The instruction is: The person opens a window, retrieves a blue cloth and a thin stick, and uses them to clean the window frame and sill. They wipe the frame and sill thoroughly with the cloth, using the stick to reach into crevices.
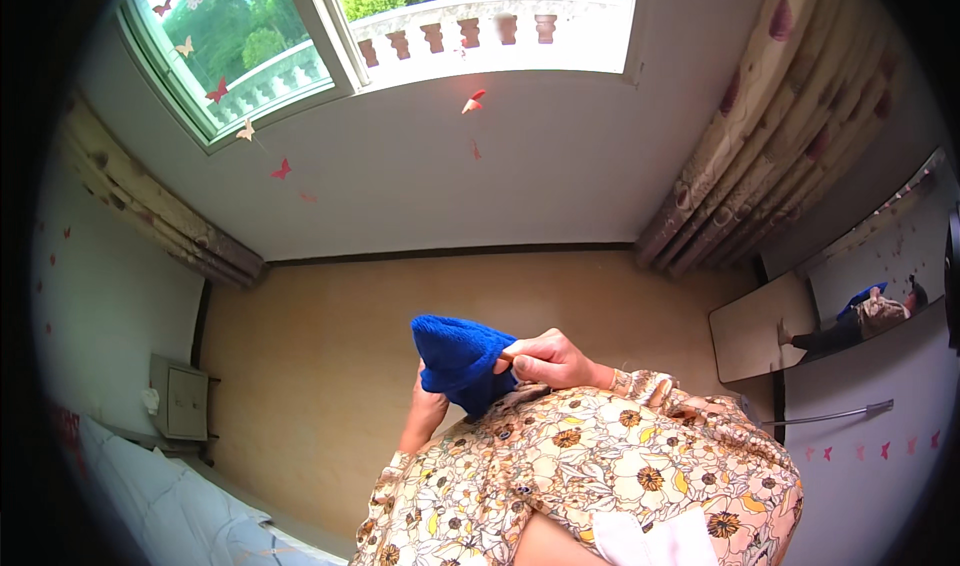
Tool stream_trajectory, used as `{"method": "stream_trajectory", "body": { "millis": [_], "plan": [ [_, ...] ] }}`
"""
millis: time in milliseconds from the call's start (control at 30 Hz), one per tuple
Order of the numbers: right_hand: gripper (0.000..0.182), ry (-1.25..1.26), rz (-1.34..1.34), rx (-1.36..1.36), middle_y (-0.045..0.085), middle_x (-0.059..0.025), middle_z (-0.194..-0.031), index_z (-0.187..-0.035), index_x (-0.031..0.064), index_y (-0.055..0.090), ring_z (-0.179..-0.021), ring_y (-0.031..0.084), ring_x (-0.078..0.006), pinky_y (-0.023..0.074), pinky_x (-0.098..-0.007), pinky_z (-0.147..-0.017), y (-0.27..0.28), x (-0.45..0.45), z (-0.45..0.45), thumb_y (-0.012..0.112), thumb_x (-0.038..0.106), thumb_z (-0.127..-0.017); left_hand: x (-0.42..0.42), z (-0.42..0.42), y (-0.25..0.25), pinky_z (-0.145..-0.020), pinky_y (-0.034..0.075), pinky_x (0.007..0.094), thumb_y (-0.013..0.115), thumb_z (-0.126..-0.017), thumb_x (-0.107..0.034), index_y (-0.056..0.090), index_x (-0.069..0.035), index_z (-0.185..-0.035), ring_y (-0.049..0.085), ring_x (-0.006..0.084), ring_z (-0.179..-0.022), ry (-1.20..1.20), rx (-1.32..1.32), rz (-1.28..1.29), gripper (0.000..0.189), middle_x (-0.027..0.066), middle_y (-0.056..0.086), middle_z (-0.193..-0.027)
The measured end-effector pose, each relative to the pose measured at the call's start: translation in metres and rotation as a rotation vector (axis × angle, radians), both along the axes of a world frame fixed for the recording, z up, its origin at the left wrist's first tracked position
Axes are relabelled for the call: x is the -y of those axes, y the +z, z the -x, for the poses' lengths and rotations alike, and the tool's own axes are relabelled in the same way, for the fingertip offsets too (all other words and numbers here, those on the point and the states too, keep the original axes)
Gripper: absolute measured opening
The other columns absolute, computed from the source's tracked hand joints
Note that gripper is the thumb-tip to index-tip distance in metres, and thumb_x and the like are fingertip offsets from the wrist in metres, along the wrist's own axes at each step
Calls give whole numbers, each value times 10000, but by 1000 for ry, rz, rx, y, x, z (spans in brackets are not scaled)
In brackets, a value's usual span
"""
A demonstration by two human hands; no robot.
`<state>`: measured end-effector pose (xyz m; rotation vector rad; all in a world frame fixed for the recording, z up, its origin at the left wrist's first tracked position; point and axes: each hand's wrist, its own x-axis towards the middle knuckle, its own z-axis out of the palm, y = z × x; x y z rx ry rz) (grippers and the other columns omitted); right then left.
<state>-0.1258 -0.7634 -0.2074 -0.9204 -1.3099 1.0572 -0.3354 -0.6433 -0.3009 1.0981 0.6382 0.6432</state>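
Observation:
A blue plush cloth [461,356], bunched or folded, is held up in front of my floral-print shirt [585,446]. My right hand [551,360] grips its right edge between thumb and fingers, where a small strip of brown also shows. My left hand [429,401] holds the cloth from the left and below, its fingers largely hidden behind the fabric. The lower part of the cloth touches or nearly touches the shirt front.
Ahead is a window [487,33] above a grey wall, with patterned curtains [720,161] at both sides. A small grey cabinet [186,401] and a bed with pale blue bedding [165,491] are at left. A wall mirror [750,333] and a metal rod [832,414] are at right.

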Motion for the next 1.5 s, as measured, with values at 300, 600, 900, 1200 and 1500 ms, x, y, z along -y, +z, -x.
{"method": "stream_trajectory", "body": {
  "millis": [300,600,900,1200,1500],
  "plan": [
    [346,-395,69,-174,433,40,-552,-925,-42,610,-483,337,-29,248,-193,-443,3,-143,-30,468,269,-975,-216,-40,-11,-800,491,306,430,-946,-41,577,-28,-1158,595,151,-962,-92,-259,-333,258,83,631,-1036],
    [261,-632,371,-191,388,77,-580,-975,-10,619,-514,331,-10,240,-180,-458,-9,-227,-83,493,218,-974,-365,-50,16,-783,491,324,418,-982,-178,557,-42,-1128,590,173,-868,536,-377,-480,243,79,621,-949],
    [194,-518,267,382,564,-6,-586,-955,36,662,-509,520,-85,398,-234,-482,-31,-344,-189,575,206,-916,-431,-121,103,-948,418,357,413,-964,-428,462,-18,-1284,519,232,-1107,1056,-274,-1083,523,125,527,-1222],
    [204,-188,119,836,628,-124,-669,-923,104,647,-613,627,-295,493,-396,-558,-39,-419,-262,553,284,-900,-454,-210,176,-800,543,517,578,-833,-511,279,-95,-1402,574,421,-1006,1158,250,-1195,766,262,375,-1345],
    [182,-361,324,-67,547,33,-682,-983,3,630,-603,478,-59,369,-212,-546,-28,-447,-282,518,144,-955,-484,-217,199,-939,366,630,464,-829,-656,316,-81,-1391,454,463,-1157,58,989,-359,817,271,333,-1371]
  ]
}}
